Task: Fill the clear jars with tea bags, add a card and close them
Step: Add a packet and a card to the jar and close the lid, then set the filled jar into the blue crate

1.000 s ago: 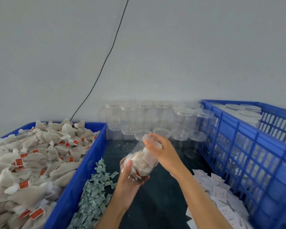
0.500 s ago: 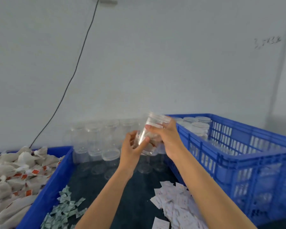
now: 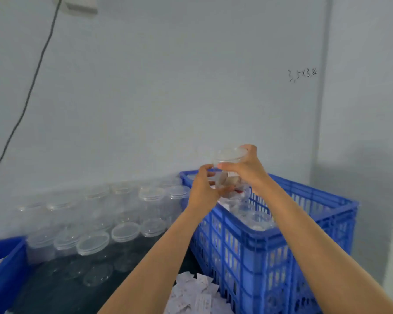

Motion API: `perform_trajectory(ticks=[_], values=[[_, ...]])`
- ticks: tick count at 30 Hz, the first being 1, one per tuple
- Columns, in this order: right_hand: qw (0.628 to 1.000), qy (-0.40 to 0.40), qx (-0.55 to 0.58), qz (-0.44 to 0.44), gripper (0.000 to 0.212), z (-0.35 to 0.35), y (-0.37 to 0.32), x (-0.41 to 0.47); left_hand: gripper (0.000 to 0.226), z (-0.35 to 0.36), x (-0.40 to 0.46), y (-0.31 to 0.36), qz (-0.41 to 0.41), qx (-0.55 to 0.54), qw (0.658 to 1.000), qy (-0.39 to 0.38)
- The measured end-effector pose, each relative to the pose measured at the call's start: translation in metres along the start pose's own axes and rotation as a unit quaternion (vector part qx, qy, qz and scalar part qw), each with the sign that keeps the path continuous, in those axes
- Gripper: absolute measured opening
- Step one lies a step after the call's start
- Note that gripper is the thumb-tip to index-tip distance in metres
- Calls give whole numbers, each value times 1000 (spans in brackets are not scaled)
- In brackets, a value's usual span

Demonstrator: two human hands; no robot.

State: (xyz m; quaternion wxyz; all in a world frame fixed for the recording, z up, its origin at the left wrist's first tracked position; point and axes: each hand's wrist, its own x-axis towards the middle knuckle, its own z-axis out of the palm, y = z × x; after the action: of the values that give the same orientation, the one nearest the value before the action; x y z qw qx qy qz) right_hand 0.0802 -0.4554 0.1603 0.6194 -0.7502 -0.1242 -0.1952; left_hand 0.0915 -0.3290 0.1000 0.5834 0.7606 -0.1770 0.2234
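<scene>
A clear jar (image 3: 227,177) filled with tea bags, lid on, is held up in both hands over the near left corner of the blue crate (image 3: 281,241). My left hand (image 3: 204,189) grips its lower body. My right hand (image 3: 247,168) curls round the lid (image 3: 230,155) and upper part. Closed jars (image 3: 256,218) lie inside the crate. A heap of white cards (image 3: 195,295) lies at the bottom centre.
Rows of empty clear jars (image 3: 95,225) stand against the white wall on the dark table (image 3: 61,288). A second blue crate's corner (image 3: 2,266) shows at the lower left. A black cable (image 3: 25,103) runs down the wall.
Both hands have carried the closed jar up and to the right, from over the table to above the right crate. The view has swung right, leaving the tea-bag crate mostly out of frame.
</scene>
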Motion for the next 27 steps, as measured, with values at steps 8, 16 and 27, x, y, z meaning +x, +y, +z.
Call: perform_trajectory(ticks=[8, 16, 27], values=[[975, -37, -124, 178, 119, -25, 43, 19, 98, 39, 12, -18, -5, 203, 972, -115], [919, -136, -248, 274, 90, -16, 48, 19, 72, 38, 20, -8, -4, 428, 889, -161], [890, -249, -189, 331, 27, -16, 55, 15, 47, 41, 22, -1, 11, 525, 825, -209]])
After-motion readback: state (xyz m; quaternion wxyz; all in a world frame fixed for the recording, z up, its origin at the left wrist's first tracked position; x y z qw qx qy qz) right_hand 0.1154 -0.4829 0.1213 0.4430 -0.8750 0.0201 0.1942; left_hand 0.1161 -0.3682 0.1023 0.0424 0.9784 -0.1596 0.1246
